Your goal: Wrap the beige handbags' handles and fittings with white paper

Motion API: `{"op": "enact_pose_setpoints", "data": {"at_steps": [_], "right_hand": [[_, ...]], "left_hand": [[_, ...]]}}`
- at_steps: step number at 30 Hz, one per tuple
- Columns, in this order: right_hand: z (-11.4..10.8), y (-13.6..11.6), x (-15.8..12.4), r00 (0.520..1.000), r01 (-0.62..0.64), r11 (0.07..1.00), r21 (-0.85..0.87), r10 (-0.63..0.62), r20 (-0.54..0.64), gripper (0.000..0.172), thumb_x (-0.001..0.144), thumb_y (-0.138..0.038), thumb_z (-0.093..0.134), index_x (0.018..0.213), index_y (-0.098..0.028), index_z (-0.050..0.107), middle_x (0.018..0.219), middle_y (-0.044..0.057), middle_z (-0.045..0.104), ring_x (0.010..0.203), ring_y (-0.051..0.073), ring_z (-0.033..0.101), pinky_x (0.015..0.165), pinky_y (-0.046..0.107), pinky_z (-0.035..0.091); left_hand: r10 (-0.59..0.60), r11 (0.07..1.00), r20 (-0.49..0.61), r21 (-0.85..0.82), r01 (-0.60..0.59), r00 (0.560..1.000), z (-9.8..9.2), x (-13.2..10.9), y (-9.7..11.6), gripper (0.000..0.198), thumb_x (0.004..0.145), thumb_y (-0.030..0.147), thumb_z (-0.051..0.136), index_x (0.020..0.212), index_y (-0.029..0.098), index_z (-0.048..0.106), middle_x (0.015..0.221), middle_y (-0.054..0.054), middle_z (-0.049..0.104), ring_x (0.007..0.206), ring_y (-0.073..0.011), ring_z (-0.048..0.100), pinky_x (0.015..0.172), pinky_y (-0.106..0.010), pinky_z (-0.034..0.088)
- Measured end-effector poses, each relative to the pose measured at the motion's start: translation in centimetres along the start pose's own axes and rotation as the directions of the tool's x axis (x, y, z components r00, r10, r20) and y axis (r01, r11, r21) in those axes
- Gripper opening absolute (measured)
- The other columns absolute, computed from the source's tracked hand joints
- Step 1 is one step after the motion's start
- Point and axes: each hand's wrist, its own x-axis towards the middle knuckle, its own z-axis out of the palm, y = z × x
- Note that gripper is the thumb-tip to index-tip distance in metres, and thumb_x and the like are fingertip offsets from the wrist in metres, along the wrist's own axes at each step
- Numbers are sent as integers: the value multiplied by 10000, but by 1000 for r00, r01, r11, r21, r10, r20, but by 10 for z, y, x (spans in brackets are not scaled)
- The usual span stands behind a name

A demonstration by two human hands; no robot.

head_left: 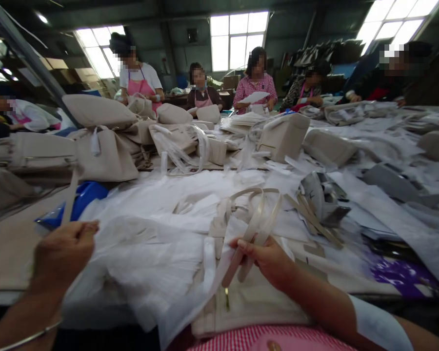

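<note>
Gripping pale handles (pixel 255 219) over a beige bag (pixel 259 312)

The right hand (pixel 269 256) is holding the pale handles, thumb and fingers pressing around them; the loops are rising above the knuckles, while the lower ends are pointing down toward the beige bag; that bag is lying directly before the person, a gold zip pull (pixel 227 297) showing on it, a pink checked garment (pixel 219 342) spreading just below. A white sheet (pixel 203 298) is slanting down from beside the right fingertips; whether they are pinching it too, I cannot tell.

The left hand (pixel 68 251) is standing well apart, fingers curling into a narrow fist; a pale strap (pixel 70 195) is reaching down to it before a blue object (pixel 89 197); whether the fist is gripping it, I cannot tell. Thin wrapping sheets (pixel 161 248) are lying between the hands; a grey metal tool (pixel 324 197) is resting farther right; other bags (pixel 285 136) are crowding the far side, where co-workers (pixel 256 87) are facing this way.
</note>
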Motion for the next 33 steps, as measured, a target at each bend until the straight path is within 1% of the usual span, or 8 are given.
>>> {"op": "enact_pose_setpoints", "data": {"at_steps": [4,10,12,14,19,22,29,33], "right_hand": [[4,-3,-2,999,46,998,-47,-46,15,364,644,-460,804,790,-129,768,675,58,688,619,154,609,581,268,487],[0,-3,-7,985,49,994,-95,-33,167,386,700,-450,752,861,-100,737,639,61,688,511,149,603,459,249,455],[-2,-2,-9,979,66,992,-106,-44,200,348,705,-425,754,839,-105,727,646,57,688,538,148,611,469,240,458],[-6,-2,-9,977,61,990,-124,-33,213,318,708,-411,756,818,-115,716,643,51,683,545,148,609,464,239,455],[-24,-8,-5,984,102,985,-138,-79,158,338,725,-429,747,837,-112,726,768,93,708,673,190,657,579,296,522],[-29,-14,-4,974,134,987,-86,-116,194,331,710,-416,766,849,-118,735,1034,135,691,793,217,678,651,332,553],[-19,-10,-1,974,92,995,-36,-82,213,335,723,-388,752,899,-112,678,723,79,710,611,207,682,462,273,525],[-20,-10,-1,981,83,993,-89,-65,185,337,748,-410,718,883,-106,662,628,62,691,540,201,672,433,258,500]], "left_hand": [[295,846,198,-508,-160,935,11,-48,113,419,868,497,472,604,197,597,606,-11,622,640,-170,577,662,-270,438],[725,448,503,-863,232,470,12,-81,217,425,904,513,471,954,155,693,961,-73,695,901,-212,611,819,-304,466],[754,394,532,-835,383,384,15,-88,235,411,896,495,499,887,136,699,842,-60,685,792,-189,602,759,-294,468],[680,405,599,-787,465,423,19,-95,246,372,868,462,559,768,129,692,689,-30,641,657,-153,555,653,-266,447],[460,412,582,-809,419,671,24,-102,249,244,765,351,696,650,136,690,669,-14,612,648,-134,520,604,-238,412],[370,387,570,-812,437,733,25,-107,248,218,739,345,726,661,148,672,634,6,604,610,-119,514,584,-230,407],[242,377,603,-780,499,760,37,-121,255,364,656,410,804,605,166,539,547,57,520,510,-80,443,501,-204,358],[261,264,685,-729,632,680,38,-124,255,383,610,417,836,659,164,553,548,67,515,506,-79,457,485,-195,344]]}}
